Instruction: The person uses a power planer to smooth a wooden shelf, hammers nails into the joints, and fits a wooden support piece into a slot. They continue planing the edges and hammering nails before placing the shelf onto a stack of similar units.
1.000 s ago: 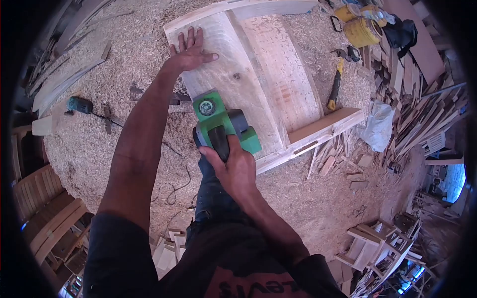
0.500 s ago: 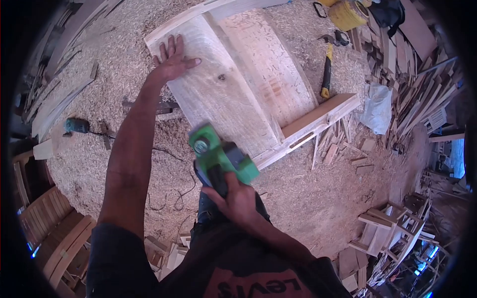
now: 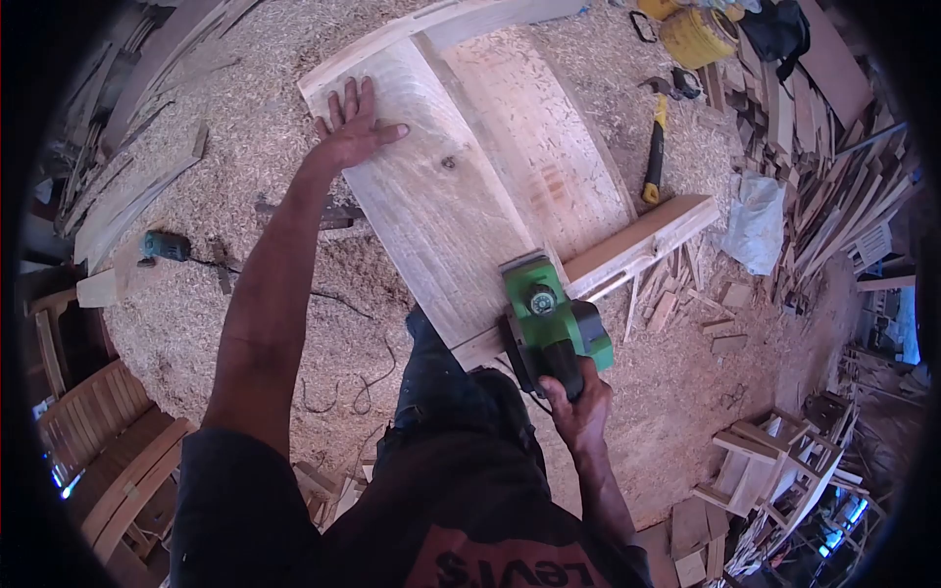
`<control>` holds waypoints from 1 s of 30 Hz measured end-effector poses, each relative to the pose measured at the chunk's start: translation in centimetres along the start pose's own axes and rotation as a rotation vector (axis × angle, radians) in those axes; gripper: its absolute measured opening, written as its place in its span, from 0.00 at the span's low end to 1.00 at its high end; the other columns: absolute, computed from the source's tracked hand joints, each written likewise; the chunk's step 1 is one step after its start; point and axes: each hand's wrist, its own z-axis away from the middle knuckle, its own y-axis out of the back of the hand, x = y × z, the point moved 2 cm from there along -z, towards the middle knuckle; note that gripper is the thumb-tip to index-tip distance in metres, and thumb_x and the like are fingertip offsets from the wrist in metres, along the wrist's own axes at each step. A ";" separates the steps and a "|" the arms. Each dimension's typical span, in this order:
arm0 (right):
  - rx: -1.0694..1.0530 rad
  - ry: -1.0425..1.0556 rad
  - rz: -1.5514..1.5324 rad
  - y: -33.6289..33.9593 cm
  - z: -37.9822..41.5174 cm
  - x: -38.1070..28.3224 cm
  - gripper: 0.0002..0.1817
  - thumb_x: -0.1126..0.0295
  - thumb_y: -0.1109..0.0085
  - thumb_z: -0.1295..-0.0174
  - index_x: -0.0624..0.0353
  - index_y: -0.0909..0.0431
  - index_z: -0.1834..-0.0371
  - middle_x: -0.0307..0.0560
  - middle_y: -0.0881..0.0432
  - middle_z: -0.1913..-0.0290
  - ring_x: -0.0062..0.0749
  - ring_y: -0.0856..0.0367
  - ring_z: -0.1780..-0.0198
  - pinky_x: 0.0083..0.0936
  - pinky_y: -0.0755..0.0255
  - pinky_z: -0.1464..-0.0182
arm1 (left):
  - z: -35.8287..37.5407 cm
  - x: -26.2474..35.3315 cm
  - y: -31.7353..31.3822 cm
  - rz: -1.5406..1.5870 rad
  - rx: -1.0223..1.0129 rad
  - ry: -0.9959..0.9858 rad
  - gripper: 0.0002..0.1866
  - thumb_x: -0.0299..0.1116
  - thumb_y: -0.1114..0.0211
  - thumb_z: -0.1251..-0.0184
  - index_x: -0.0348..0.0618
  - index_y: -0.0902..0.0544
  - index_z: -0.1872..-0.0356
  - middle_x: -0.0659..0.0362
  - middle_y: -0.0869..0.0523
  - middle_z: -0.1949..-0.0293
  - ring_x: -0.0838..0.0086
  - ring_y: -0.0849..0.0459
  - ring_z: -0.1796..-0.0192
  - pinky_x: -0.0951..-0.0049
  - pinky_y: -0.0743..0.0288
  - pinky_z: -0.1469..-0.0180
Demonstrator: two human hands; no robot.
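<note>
A pale wooden board (image 3: 421, 186) with a knot forms one side of a wooden frame (image 3: 647, 245) over the shavings. My left hand (image 3: 357, 132) lies on the board's upper left part with its fingers spread. In my right hand (image 3: 580, 404) is the black handle of a green electric planer (image 3: 551, 318). The planer's front rests over the board's lower right corner, where the frame's end piece meets it. Beneath the tool, the wood is hidden.
A yellow and black hammer (image 3: 655, 152) lies beyond the frame, near a yellow container (image 3: 698, 37). A teal power tool (image 3: 167, 246) and its cord lie at left on the shavings. Scrap wood (image 3: 843, 196) is piled at right, with a white sack (image 3: 755, 223) beside it.
My right hand has carried the planer right, from the board's near left edge to its lower right corner. My left hand keeps its place on the board; the whole view has shifted slightly.
</note>
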 end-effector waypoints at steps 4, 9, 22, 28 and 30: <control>0.015 0.038 -0.163 -0.6 -3.5 -3.2 0.36 0.43 0.26 0.32 0.66 0.19 0.40 0.63 0.09 0.64 0.57 0.06 0.61 0.43 0.15 0.60 | 0.2 0.5 0.6 -0.048 -0.030 0.036 0.69 0.77 0.37 0.34 0.55 0.75 0.12 0.51 0.80 0.11 0.50 0.86 0.12 0.34 0.88 0.17; 0.017 0.014 -0.147 -1.9 -8.3 -8.9 0.32 0.49 0.28 0.30 0.70 0.19 0.40 0.65 0.10 0.63 0.56 0.08 0.61 0.45 0.18 0.57 | 0.9 1.0 0.3 -0.020 0.041 0.044 0.64 0.74 0.40 0.29 0.52 0.71 0.11 0.51 0.76 0.10 0.50 0.82 0.11 0.34 0.87 0.16; 0.084 0.296 -0.048 -6.3 -17.0 -16.6 0.28 0.51 0.30 0.26 0.73 0.18 0.47 0.59 0.12 0.68 0.44 0.13 0.67 0.41 0.20 0.60 | -5.7 -2.0 3.2 -0.172 0.554 -0.067 0.41 0.72 0.55 0.19 0.66 0.40 0.12 0.57 0.42 0.11 0.48 0.50 0.11 0.35 0.61 0.13; 0.005 0.207 -0.135 -8.5 -20.5 -22.0 0.26 0.53 0.30 0.27 0.72 0.19 0.49 0.67 0.13 0.65 0.59 0.12 0.63 0.48 0.21 0.59 | -6.4 -3.8 6.6 0.195 0.403 0.106 0.45 0.76 0.38 0.32 0.66 0.27 0.19 0.51 0.26 0.22 0.43 0.35 0.19 0.31 0.44 0.20; 0.005 0.209 -0.144 -9.1 -21.8 -23.5 0.27 0.52 0.29 0.28 0.72 0.19 0.50 0.70 0.14 0.66 0.66 0.12 0.63 0.51 0.21 0.58 | -6.7 -4.2 7.1 0.234 0.352 0.121 0.41 0.74 0.39 0.29 0.69 0.26 0.20 0.51 0.25 0.22 0.42 0.35 0.19 0.30 0.46 0.20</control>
